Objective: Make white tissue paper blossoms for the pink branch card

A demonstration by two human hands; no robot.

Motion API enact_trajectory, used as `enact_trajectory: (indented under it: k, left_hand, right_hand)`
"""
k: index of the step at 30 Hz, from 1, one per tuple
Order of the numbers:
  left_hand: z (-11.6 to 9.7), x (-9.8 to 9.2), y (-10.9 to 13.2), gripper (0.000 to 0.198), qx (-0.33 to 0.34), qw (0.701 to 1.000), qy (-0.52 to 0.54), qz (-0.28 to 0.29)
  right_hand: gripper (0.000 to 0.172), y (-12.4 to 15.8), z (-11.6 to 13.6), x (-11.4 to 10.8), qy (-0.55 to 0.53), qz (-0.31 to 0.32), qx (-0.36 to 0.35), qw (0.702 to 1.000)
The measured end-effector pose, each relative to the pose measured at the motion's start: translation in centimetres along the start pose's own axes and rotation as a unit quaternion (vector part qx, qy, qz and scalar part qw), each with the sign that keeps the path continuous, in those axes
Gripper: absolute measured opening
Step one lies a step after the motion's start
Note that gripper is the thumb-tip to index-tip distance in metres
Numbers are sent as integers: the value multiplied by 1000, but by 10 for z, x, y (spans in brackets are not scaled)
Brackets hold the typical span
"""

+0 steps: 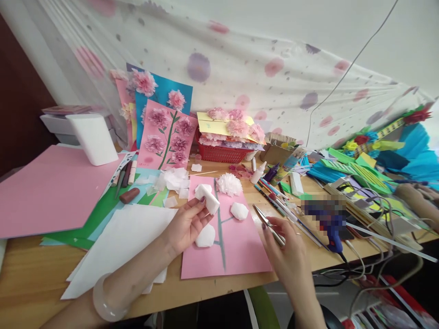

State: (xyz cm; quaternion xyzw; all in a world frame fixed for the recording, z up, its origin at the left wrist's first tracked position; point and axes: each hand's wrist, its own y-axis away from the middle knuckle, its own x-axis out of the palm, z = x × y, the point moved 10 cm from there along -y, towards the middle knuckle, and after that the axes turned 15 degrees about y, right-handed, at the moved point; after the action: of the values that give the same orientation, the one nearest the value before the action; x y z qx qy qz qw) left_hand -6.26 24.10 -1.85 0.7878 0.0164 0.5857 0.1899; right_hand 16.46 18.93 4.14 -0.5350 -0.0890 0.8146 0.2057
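Note:
My left hand (188,224) pinches a small folded wad of white tissue paper (210,202) between thumb and fingers, above a pink sheet (240,260). A grey-green painted stem with side branches runs up that sheet. On it lie a fluffy white paper flower (229,184) and flat white paper rounds, one (239,211) right of the stem and another (205,236) to its left; a third is partly behind the held wad. In my right hand (286,246), over the sheet's right edge, are silver scissors (265,217), tips pointing away and up-left.
White sheets (130,242) and tissue squares (174,179) lie left. Pens (270,201), a glue bottle (258,173) and a partly blurred blue glue gun (332,228) with cables are right. A red basket (222,154) stands behind. Another person's hand (409,196) shows far right.

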Motion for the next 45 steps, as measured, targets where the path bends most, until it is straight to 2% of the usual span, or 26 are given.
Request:
enact_trajectory:
  k: [3,7,11,15,18,20,21,22,23,25,28,29,31,33,36,42,45]
  left_hand:
    - [1,-3,-1,13,-12,999,29,-13]
    - [2,-4,0,14,-16,999,24,-22]
    - [-2,-4,1,15,-1,999,18,-31]
    - [-3,-3,0,15,-2,1000,7,-22]
    - [-1,-2,0,14,-9,1000,7,-9]
    - [0,-3,0,12,-16,1000,7,-11]
    - [0,-4,0,11,-18,1000,6,-12]
    - [0,-4,0,10,-18,1000,5,-12]
    - [0,-4,0,9,-17,1000,4,-12]
    - [-2,-4,0,6,-10,1000,4,-11]
    - [-5,-3,-2,3,7,1000,1,-11]
    - [-7,-4,-2,3,15,1000,0,-14]
    - [-10,-5,-4,4,30,999,-2,-24]
    - [-12,-6,-4,6,41,999,-1,-33]
    - [-12,-7,-4,6,44,998,-1,-33]
    - [-11,-9,-5,5,42,999,-20,-22]
    - [-12,-9,-6,4,47,998,-33,-12]
  right_hand:
    - [29,-3,-36,3,113,37,-10,993]
    - [32,-9,-62,18,149,72,-19,986]
    - [27,-18,-74,26,195,97,-30,975]
    - [20,-19,-68,28,206,126,-73,968]
    - [21,-19,-70,10,140,116,-25,983]
    - [26,-15,-71,-1,-6,128,27,991]
    - [30,-10,-69,-2,-109,151,51,981]
    - [33,-3,-63,1,-221,183,76,955]
    - [36,6,-54,6,-329,223,100,912]
    - [36,30,-22,22,-514,305,128,791]
    - [37,69,43,42,-683,407,130,592]
    - [42,78,62,46,-710,418,121,553]
    - [49,87,97,47,-750,432,77,495]
    - [65,93,120,47,-758,453,72,464]
    - [85,93,132,45,-753,475,90,446]
    - [88,87,127,41,-747,476,77,458]
    - [89,86,128,43,-750,477,77,451]
